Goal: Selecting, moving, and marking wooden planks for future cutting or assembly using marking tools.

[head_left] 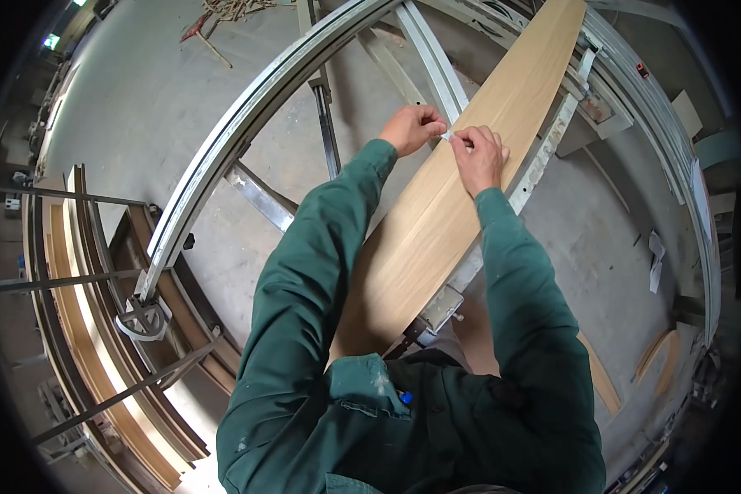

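1. Head view: a person in a green long-sleeved jacket point(436, 420) is reaching forward with both bare hands over a long, pale wood-grain board point(420, 222), which is lying diagonally from near the waist to the upper right, with a metal support bar point(543, 152) showing along its right side.
2. Left hand point(412, 130): it is hovering just past the board's left edge, thumb and fingertips pinching a small white sliver point(447, 135), too tiny to identify.
3. Right hand point(480, 158): it is arching over the board near that same edge, thumb and forefinger apparently closing on the sliver's other end.
4. Handling, as a judgement: the sliver is probably light, thin and easily torn, suiting a fingertip pinch at its ends. The board is looking stiff and smooth, awkward through length more than weight; its two long edges are offering the best hold, with hands spread apart.
5. Containers: at the left, a metal-barred rack point(66, 281) is holding long, narrow wooden strips point(78, 329), stacked side by side, brown and cream. On the jacket, a chest pocket point(356, 380) is showing pale smudges; a blue-tipped item point(405, 398) is poking out beside its edge, the rest hidden.
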A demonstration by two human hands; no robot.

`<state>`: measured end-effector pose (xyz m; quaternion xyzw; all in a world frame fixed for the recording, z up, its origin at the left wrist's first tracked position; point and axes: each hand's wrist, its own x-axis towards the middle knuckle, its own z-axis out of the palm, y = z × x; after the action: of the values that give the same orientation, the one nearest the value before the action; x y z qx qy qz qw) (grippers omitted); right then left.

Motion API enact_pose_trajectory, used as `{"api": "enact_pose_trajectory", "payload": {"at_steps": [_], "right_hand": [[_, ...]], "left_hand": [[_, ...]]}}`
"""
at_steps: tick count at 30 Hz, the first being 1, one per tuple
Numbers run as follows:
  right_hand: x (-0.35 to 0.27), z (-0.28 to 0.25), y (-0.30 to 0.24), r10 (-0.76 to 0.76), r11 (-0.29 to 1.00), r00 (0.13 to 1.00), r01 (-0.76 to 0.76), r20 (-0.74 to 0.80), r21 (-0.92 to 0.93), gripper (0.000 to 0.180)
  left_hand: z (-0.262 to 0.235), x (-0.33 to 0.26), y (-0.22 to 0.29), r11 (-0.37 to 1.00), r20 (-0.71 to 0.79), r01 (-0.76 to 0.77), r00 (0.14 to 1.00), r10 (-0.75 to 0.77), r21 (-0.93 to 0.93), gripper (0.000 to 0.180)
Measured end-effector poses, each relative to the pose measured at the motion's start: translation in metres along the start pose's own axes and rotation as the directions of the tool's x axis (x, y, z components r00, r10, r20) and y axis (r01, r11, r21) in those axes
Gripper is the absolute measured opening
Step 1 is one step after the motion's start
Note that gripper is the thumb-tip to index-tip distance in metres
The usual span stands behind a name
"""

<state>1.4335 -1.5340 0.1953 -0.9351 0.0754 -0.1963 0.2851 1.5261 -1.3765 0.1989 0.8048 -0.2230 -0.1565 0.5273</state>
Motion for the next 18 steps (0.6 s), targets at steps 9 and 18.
{"api": "enact_pose_trajectory", "payload": {"at_steps": [9, 18], "right_hand": [[-0.034, 0.0, -0.021, -0.037, 0.999, 0.999, 0.036, 0.036, 0.024, 0.013], [-0.08, 0.0, -0.052, -0.071, 0.996, 0.994, 0.066, 0.082, 0.061, 0.012]], "left_hand": [[-0.007, -0.051, 0.0, 1.0, -0.006, 0.022, 1.0, -0.022, -0.003, 0.017], [-0.018, -0.111, -0.007, 0.998, -0.006, 0.022, 1.0, -0.022, -0.051, 0.016]]}}
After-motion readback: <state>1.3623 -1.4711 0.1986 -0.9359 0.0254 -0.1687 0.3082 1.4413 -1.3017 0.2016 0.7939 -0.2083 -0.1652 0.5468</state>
